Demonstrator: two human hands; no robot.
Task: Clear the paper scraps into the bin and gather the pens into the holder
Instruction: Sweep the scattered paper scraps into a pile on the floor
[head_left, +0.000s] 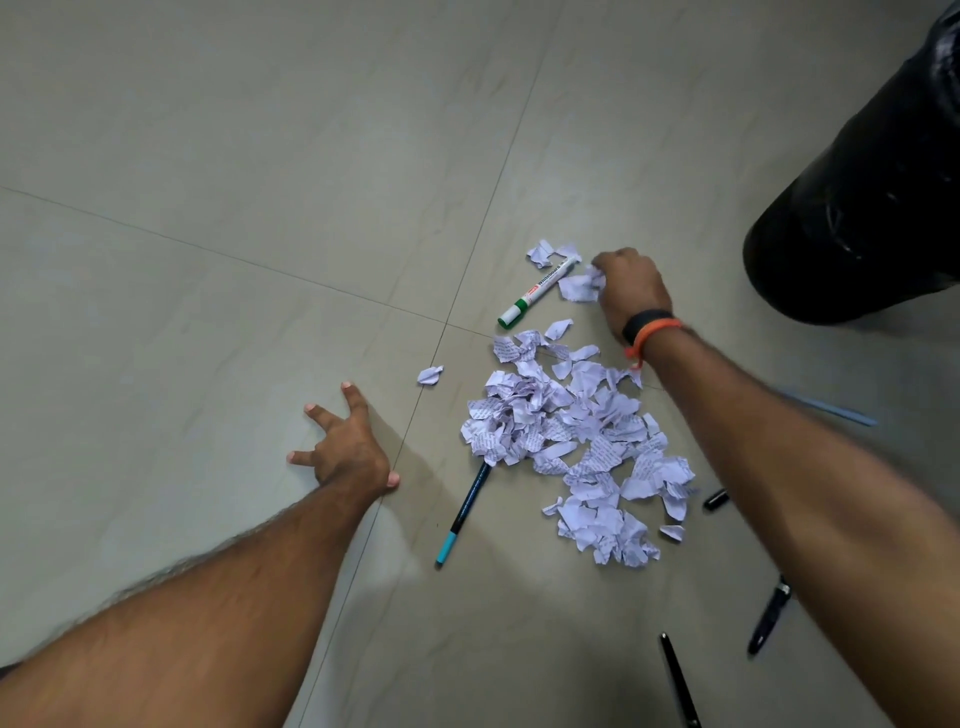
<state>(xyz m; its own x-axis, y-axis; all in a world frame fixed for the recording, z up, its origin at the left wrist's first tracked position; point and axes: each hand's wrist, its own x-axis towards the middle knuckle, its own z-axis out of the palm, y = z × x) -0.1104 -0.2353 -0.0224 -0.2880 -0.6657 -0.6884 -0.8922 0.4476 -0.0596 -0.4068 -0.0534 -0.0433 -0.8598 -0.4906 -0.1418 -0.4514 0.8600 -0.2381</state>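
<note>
Nearest the lens, the left forearm (182, 613) runs up from the lower left corner to the left hand (345, 444). That hand is splayed wide with its fingertips planted on the tiled floor (208, 156) and holds nothing; it looks to be propping the body. The right forearm (805, 493) crosses from the lower right to the right hand (631, 291), just right of centre in the upper half of the frame. Its fingers are curled round a crumpled scrap (579, 286).

Just left of that scrap lies a white marker (537, 291) with a green cap, with two more bits of paper at its far end. Below the hand, the main heap of paper scraps (571, 431) spreads across the middle right. A teal pen (465, 512) pokes out from the heap's lower left edge, and a stray scrap (430, 375) sits apart to the left. Two black pens (769, 616) lie near the bottom right, and a black cap or pen end (717, 500) shows beside the arm. The bin (872, 208), lined with a black bag, fills the upper right corner, near the hand. No pen holder is in view.

I judge the paper-clearing step is barely begun, as nearly all the scraps are on the floor. The next move calls for lifting this pinch clear of the marker and carrying it right, over the rim.
</note>
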